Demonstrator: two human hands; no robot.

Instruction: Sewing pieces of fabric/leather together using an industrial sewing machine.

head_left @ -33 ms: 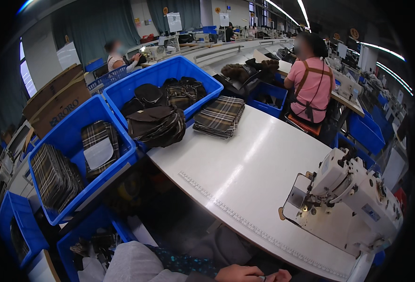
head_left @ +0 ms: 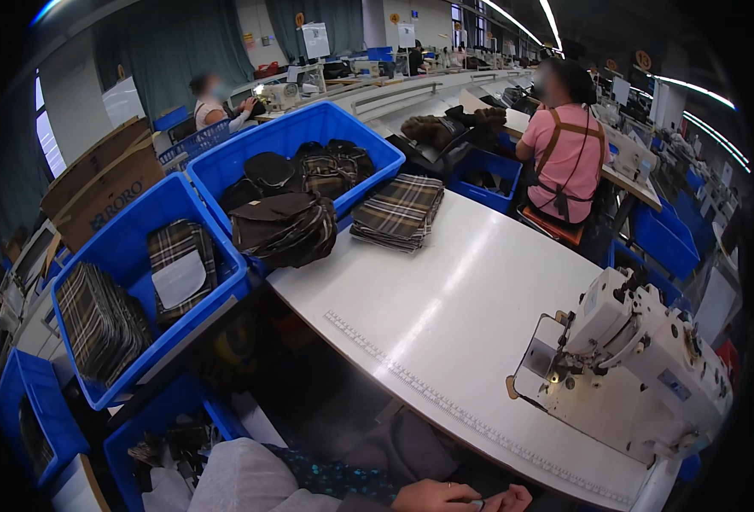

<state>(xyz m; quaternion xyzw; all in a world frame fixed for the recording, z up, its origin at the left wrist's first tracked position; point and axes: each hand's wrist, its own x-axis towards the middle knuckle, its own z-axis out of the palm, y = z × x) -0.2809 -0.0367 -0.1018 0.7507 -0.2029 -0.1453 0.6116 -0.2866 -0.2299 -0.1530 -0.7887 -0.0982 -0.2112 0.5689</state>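
At the lower edge, in front of the table, my left hand (head_left: 435,496) is closed, with its fingers curled and a ring on one. Close beside it is my right hand (head_left: 511,498), its fingers bent and its lower part cut off by the picture's edge. A small pale bit (head_left: 477,504) shows between the two hands, too little to name. Over the white table (head_left: 479,282), a white sewing machine (head_left: 641,341) stands at the right with its lamp lit. A stack of plaid fabric pieces (head_left: 398,212) lies on the table's far left corner.
A blue bin (head_left: 377,162) holds dark and plaid caps (head_left: 287,226), some overhanging its near rim. Another blue bin (head_left: 232,282) holds plaid stacks. A lower blue bin (head_left: 129,435) holds scraps. A cardboard box (head_left: 104,183) stands behind. A person in pink (head_left: 564,154) sits beyond the table.
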